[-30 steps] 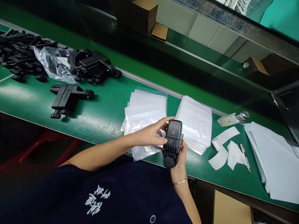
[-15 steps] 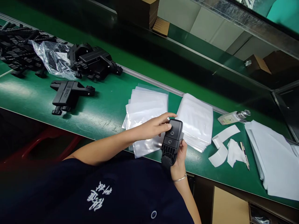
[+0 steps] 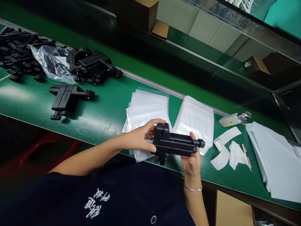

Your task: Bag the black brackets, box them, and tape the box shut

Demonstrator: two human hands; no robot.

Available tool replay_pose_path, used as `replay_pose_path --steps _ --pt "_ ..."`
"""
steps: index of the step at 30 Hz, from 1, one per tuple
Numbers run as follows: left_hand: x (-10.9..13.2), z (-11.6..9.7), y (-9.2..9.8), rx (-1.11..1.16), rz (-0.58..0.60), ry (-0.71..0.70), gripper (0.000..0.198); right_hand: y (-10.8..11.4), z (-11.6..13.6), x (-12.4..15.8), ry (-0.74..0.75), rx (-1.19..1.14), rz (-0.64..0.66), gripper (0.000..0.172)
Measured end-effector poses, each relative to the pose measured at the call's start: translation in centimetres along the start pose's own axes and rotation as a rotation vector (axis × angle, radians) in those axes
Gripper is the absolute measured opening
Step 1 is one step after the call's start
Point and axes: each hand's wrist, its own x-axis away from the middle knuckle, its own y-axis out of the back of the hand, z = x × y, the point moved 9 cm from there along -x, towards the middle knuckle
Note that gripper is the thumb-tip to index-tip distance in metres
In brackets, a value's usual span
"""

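Note:
A black plastic clamp [image 3: 176, 145] is held between my two hands in front of my body, lying roughly sideways with its knob end to the right. My left hand [image 3: 142, 135] grips its jaw end, thumb on the near side and fingers behind. Around the knob end, my right hand [image 3: 192, 161] holds it from below; some fingers are hidden behind the clamp. Beneath and beyond it lie fanned clear plastic bags [image 3: 148, 108] and a neater stack of bags [image 3: 197, 117]. Another clamp [image 3: 67, 99], marked BOSCH, rests alone on the green bench to the left.
More black clamps [image 3: 96, 64] and a crumpled clear bag [image 3: 53, 64] lie at the back left. To the right are a pump bottle [image 3: 231, 119], a white paper strip [image 3: 221, 152], a pen [image 3: 246, 157] and white sheets [image 3: 277, 166]. A metal-edged shelf runs behind.
The clamp has turned from end-on to lengthwise across my view. My left hand has shifted from its top to its left end, and my right hand has moved to the right.

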Motion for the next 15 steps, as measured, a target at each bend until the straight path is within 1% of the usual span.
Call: replay_pose_path --steps 2,4,6,8,11,15 --pt "-0.2 1.8 0.0 0.24 -0.036 0.11 0.088 -0.3 0.7 -0.3 -0.004 0.043 -0.025 0.065" --pt "-0.2 4.0 -0.3 0.425 -0.088 0.231 0.079 -0.4 1.3 -0.6 0.004 0.085 -0.086 0.05" --pt "0.0 5.8 -0.7 0.55 -0.125 0.325 0.066 -0.7 1.5 -0.8 -0.005 0.096 -0.126 0.046" --pt "0.2 7.0 -1.1 0.642 -0.13 0.365 0.059 -1.1 1.3 -1.0 -0.025 0.091 -0.138 0.046" --pt "0.3 7.7 -1.3 0.721 -0.107 0.372 0.052 -1.6 0.9 -1.0 -0.05 0.104 -0.136 0.046" --pt "-0.1 7.3 -0.9 0.725 -0.047 0.338 0.046 -1.6 1.4 -0.9 -0.02 0.145 -0.139 0.044"
